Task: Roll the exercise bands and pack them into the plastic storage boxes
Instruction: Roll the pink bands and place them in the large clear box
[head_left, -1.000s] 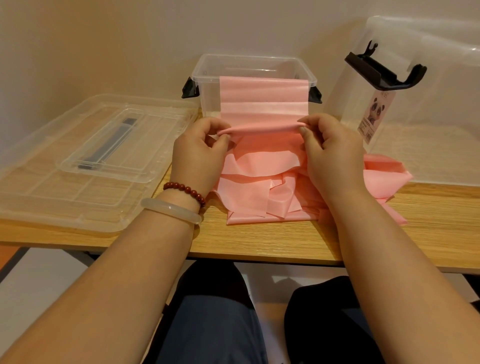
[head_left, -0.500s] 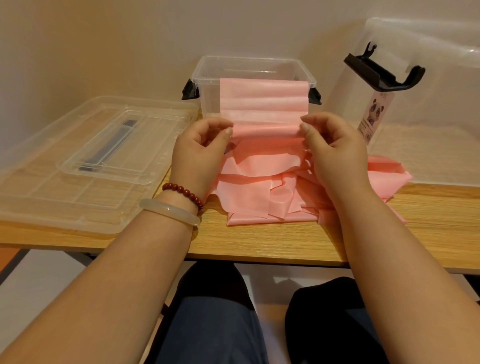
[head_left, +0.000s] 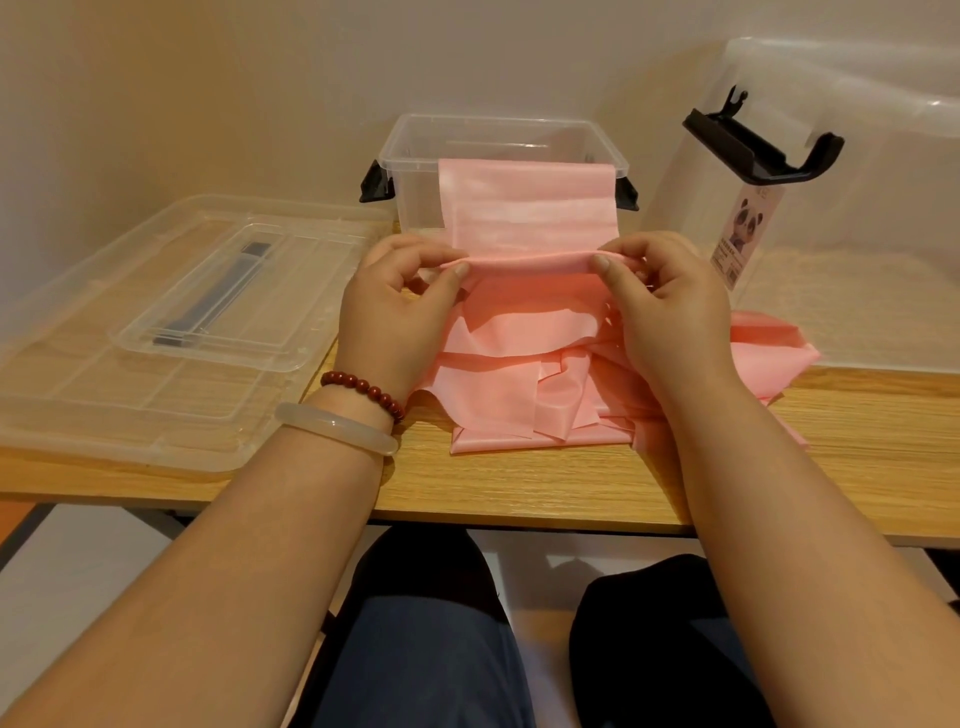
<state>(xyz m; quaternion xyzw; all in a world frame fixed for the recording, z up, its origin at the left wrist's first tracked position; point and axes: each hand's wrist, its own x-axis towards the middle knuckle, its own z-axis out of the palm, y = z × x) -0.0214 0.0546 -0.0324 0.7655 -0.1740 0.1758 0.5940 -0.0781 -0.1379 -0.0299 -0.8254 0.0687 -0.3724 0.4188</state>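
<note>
A wide pink exercise band (head_left: 527, 213) hangs over the front rim of a small clear storage box (head_left: 415, 140) at the back of the table. Its near end is folded into a thin roll held level above the table. My left hand (head_left: 400, 306) pinches the roll's left end between thumb and fingers. My right hand (head_left: 660, 306) pinches the right end the same way. Under both hands lies a loose heap of pink bands (head_left: 540, 395), spreading out to the right.
Two clear lids are stacked at the left, the small lid (head_left: 234, 296) lying on the large lid (head_left: 78, 415). A large clear box (head_left: 857, 208) with a black latch (head_left: 758, 150) stands at the right. The wooden table's front edge (head_left: 519, 499) runs above my knees.
Both hands have turned the rolled edge over a little between the fingers. The band's free length over the box rim looks slightly shorter. Nothing else has moved.
</note>
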